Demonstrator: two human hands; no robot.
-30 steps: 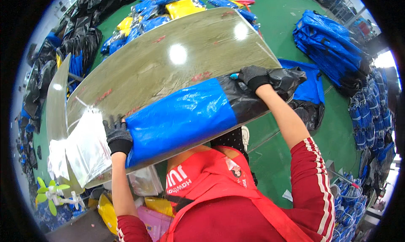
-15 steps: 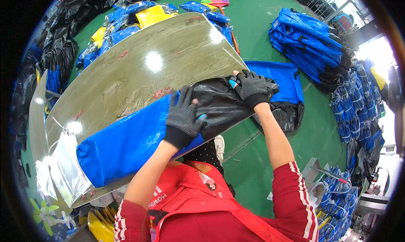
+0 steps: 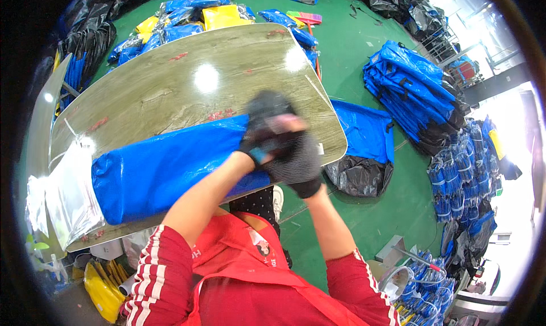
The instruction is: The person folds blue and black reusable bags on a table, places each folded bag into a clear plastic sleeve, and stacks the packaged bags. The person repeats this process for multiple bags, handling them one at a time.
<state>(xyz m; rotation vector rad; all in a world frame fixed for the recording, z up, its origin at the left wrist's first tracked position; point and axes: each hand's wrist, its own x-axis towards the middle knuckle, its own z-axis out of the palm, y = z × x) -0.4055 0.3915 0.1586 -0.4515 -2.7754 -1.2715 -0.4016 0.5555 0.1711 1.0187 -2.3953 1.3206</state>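
A long folded piece of shiny blue tarpaulin (image 3: 170,161), perhaps a bag, lies along the near edge of a wood-patterned board (image 3: 165,98). My left hand (image 3: 270,121) and my right hand (image 3: 296,160) meet over its right end. Both wear black gloves with bare fingertips and are smeared by motion, so finger positions are unclear. Dark material between them blends with the gloves; whether either hand grips it is hidden. To the left, clear plastic bags (image 3: 74,195) lie stacked against the blue piece.
A blue and black bag (image 3: 364,133) lies on the green floor (image 3: 341,53) beyond the board's right edge. Blue bags (image 3: 409,93) are piled farther right, near tied blue bundles (image 3: 460,167). Packed blue and yellow parcels (image 3: 187,22) and a broom (image 3: 307,18) are behind the board.
My right hand has come left from the far right corner to meet my left hand. The black end that stretched to that corner is now drawn in toward the blue part.
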